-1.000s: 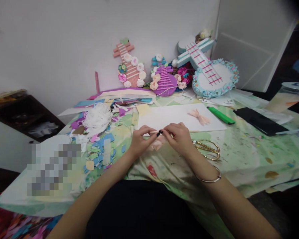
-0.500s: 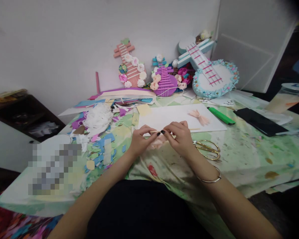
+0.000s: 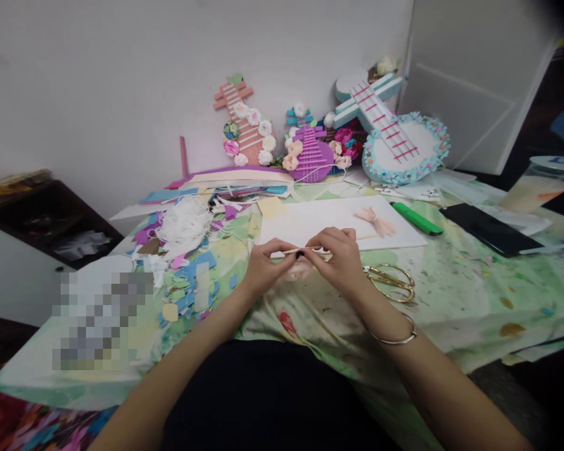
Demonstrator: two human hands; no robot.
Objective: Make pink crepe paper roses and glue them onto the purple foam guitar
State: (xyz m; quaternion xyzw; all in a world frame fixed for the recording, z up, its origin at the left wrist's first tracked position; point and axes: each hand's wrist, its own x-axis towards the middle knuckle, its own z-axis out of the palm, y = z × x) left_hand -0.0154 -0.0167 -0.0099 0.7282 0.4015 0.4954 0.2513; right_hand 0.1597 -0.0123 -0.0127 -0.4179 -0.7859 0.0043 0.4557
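My left hand (image 3: 270, 268) and my right hand (image 3: 334, 260) meet over the near edge of a white board (image 3: 310, 216). Both are closed in a pinch, thumbs side by side, on a thin wooden stick (image 3: 369, 237) that pokes out to the right. Pale pink paper (image 3: 299, 270) shows below the fingertips; how it joins the stick is hidden. A bunched pale pink paper piece (image 3: 376, 220) lies on the board's right part. Gold-handled scissors (image 3: 392, 283) rest just right of my right hand, their blades mostly hidden.
A green box cutter (image 3: 417, 219) and a black phone (image 3: 493, 229) lie to the right. Left are a white string heap (image 3: 183, 222) and coloured paper scraps (image 3: 188, 288). Decorated instrument models, one light blue (image 3: 395, 147), lean along the wall. A plastic tub (image 3: 545, 185) stands far right.
The stick's right end has tipped slightly upward. My right thumb has shifted left, closer against my left thumb. Everything else on the table stays put.
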